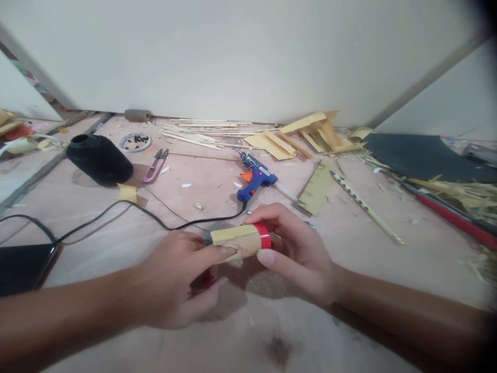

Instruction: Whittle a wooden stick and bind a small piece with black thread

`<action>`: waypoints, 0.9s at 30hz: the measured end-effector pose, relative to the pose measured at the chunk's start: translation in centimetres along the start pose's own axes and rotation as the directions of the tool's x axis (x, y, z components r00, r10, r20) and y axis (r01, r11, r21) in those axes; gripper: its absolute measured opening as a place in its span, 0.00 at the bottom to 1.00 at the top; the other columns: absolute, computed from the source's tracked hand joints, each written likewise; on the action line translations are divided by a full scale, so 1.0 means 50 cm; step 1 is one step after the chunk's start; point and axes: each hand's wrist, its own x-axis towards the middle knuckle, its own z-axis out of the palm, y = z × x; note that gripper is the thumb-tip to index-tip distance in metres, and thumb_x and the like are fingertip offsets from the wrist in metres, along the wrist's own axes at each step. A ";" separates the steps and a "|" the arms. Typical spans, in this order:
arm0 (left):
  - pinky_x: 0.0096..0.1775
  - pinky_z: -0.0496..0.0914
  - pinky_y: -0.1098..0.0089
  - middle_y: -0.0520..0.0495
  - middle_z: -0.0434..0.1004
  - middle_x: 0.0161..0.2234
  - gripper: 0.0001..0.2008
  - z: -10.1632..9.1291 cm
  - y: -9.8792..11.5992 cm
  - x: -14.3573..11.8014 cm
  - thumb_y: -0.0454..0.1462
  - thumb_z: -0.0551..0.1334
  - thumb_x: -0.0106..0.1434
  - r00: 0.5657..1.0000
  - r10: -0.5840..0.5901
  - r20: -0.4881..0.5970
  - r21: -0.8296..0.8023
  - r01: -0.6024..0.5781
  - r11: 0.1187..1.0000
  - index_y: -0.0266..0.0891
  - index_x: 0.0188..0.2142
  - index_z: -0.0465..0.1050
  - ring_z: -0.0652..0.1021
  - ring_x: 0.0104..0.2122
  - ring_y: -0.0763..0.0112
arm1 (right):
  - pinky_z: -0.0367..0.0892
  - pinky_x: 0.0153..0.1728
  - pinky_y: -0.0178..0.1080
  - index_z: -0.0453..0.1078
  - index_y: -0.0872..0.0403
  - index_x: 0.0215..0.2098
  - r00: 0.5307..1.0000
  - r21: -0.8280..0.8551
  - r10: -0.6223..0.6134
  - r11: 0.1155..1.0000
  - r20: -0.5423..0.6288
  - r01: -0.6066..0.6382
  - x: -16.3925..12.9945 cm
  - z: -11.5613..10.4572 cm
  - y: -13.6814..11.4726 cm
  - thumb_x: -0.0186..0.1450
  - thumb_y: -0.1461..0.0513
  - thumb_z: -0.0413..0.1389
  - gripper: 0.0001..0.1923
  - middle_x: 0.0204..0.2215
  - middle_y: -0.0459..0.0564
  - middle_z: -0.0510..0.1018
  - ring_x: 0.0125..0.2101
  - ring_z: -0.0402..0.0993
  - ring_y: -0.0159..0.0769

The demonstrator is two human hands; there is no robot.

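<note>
Between my two hands lies a small tan paper-wrapped tube (238, 239) with a red band (264, 235) round its right end. My left hand (182, 277) is closed on the left part of the tube, its thumb and fingers around the paper; something dark shows at that end. With fingers and thumb, my right hand (297, 254) grips the red band end. Just beyond the hands rests a blue hot glue gun (256, 178) with an orange trigger and a black cord (155, 215). A thin dark thread runs from the black thread spool (100, 159) toward the tube.
Pink thread snips (155, 168) and a dish of small dark bits (134, 141) stand behind left. Thin sticks (202, 132) and folded card (310, 134) lie along the wall. A pencil (367, 207), black sheet (423, 153) and red-handled tool (454, 212) are right; a phone (27, 267) is left.
</note>
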 end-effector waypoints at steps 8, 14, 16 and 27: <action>0.29 0.66 0.71 0.57 0.75 0.23 0.09 0.001 -0.006 -0.003 0.30 0.59 0.64 1.000 0.021 -0.019 -0.030 -0.022 0.999 0.40 0.44 0.68 0.70 0.19 0.74 | 0.68 0.31 0.38 0.64 0.46 0.56 1.000 -0.048 -0.022 0.999 0.005 0.022 -0.001 0.001 -0.002 0.72 0.57 0.57 0.15 0.43 0.52 0.73 0.40 0.73 0.40; 0.23 0.65 0.75 0.55 0.77 0.24 0.04 0.001 -0.009 -0.009 0.30 0.59 0.66 1.000 0.000 0.013 -0.101 0.001 0.995 0.40 0.35 0.68 0.69 0.18 0.76 | 0.68 0.33 0.39 0.63 0.46 0.55 0.998 -0.119 -0.068 0.991 0.006 0.069 -0.001 0.001 -0.004 0.72 0.58 0.57 0.15 0.43 0.51 0.72 0.41 0.73 0.40; 0.22 0.65 0.76 0.54 0.79 0.25 0.04 0.001 -0.009 -0.012 0.30 0.59 0.66 1.000 -0.009 0.010 -0.137 0.011 0.991 0.40 0.37 0.69 0.69 0.17 0.77 | 0.68 0.33 0.40 0.63 0.47 0.55 0.996 -0.153 -0.091 0.984 0.016 0.092 -0.001 0.001 -0.004 0.71 0.58 0.57 0.15 0.43 0.51 0.73 0.41 0.73 0.41; 0.23 0.69 0.81 0.54 0.80 0.27 0.11 -0.023 0.000 -0.004 0.29 0.60 0.64 0.977 -0.101 0.185 -0.249 0.146 0.958 0.42 0.44 0.73 0.73 0.19 0.78 | 0.70 0.35 0.41 0.63 0.49 0.55 0.967 -0.279 -0.248 0.926 0.065 0.256 0.000 -0.001 -0.001 0.66 0.61 0.60 0.20 0.40 0.51 0.74 0.35 0.73 0.38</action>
